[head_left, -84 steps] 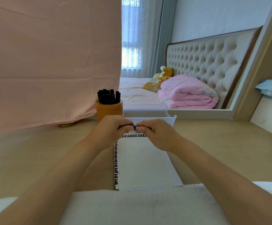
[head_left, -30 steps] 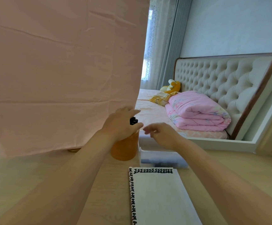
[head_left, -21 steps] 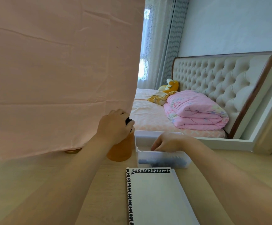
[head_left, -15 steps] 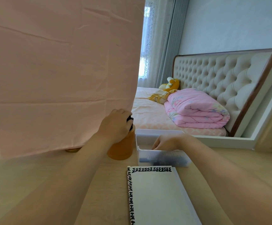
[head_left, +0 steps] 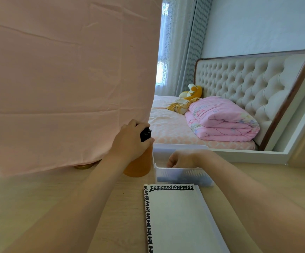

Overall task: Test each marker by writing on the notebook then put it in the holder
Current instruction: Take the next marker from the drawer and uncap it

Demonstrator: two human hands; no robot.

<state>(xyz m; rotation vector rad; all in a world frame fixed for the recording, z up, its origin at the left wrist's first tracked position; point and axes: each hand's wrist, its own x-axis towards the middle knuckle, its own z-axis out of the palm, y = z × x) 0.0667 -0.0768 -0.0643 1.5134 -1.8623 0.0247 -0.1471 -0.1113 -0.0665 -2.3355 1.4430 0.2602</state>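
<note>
Near the desk's point(head_left: 38, 198) far edge, the left hand point(head_left: 129, 141) curls fingers and thumb round a black marker point(head_left: 145, 134) whose end shows between them atop the orange holder point(head_left: 140, 165), while the right hand point(head_left: 181, 158) dips into the white bin point(head_left: 182, 178) beside it, its fingers hidden so their grip cannot be told.

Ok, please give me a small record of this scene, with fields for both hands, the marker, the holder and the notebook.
left hand: grips the marker from above
marker: black, only its top end shows
holder: orange, on the table, beside the white bin
right hand: reaching into the white bin; grasp hidden
notebook: flat on the table, untouched
</note>
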